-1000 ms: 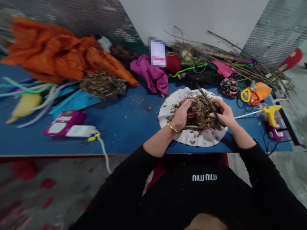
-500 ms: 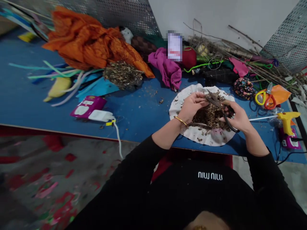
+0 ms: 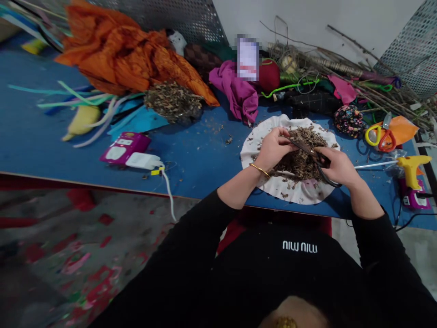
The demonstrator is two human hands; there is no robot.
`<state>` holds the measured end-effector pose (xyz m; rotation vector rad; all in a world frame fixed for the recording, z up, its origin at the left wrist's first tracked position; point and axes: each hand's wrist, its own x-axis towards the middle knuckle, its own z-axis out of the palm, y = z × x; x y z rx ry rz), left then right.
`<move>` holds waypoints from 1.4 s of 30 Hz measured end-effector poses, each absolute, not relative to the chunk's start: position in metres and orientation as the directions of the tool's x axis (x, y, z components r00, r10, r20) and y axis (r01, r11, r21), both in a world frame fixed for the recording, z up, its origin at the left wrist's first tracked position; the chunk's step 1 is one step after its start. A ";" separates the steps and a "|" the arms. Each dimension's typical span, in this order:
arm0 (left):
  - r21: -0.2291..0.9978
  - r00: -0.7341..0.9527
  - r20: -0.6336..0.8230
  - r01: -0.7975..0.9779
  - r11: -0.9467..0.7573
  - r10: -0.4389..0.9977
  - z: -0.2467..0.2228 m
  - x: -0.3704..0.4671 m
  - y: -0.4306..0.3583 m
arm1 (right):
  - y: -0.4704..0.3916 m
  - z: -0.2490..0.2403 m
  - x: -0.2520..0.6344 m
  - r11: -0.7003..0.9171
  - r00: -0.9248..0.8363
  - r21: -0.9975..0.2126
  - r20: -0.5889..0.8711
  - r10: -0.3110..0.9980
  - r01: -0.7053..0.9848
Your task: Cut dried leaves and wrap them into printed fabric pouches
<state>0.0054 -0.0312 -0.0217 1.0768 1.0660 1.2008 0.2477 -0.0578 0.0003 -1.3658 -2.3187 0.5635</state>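
A: What did the two hands have?
B: Your right hand (image 3: pixel 336 166) gripped one pair of dark scissors (image 3: pixel 303 146); your left hand (image 3: pixel 275 148), with one gold bangle (image 3: pixel 258 169) at its wrist, had its fingers bent beside the blades; I could not tell whether they pinched anything.
A: And where was that pair?
B: Over one heap of dried brown scraps (image 3: pixel 303 167); the heap lay on one round white cloth (image 3: pixel 300 196), loose bits scattered across it, on your one blue worktop (image 3: pixel 194 168).
A: What did you have around it?
B: To the right, one second pair of scissors, yellow- and red-handled (image 3: pixel 380 131); one yellow glue gun (image 3: pixel 412 168); one dark patterned ball (image 3: pixel 348 120); to the left, one further clump of brown scraps (image 3: pixel 174 102) and one orange cloth (image 3: pixel 119 54); beyond the white cloth, one magenta cloth (image 3: pixel 235 86); two purple boxes, one far left (image 3: pixel 133 145), one far right (image 3: pixel 418 199).
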 end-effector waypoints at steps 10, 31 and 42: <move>0.979 0.096 -0.135 -0.139 0.147 0.986 -0.008 0.006 -0.037 | -0.060 -0.001 0.243 0.411 -0.387 -0.502 0.157 0.909 0.761; 0.979 0.124 -0.170 -0.091 0.181 0.978 -0.012 0.006 -0.037 | -0.058 -0.008 0.245 0.472 -0.465 -0.407 0.125 0.877 0.782; 0.942 0.054 -0.185 -0.274 0.192 0.981 -0.011 0.007 -0.033 | -0.056 -0.002 0.249 0.430 -0.404 -0.380 0.150 0.902 0.819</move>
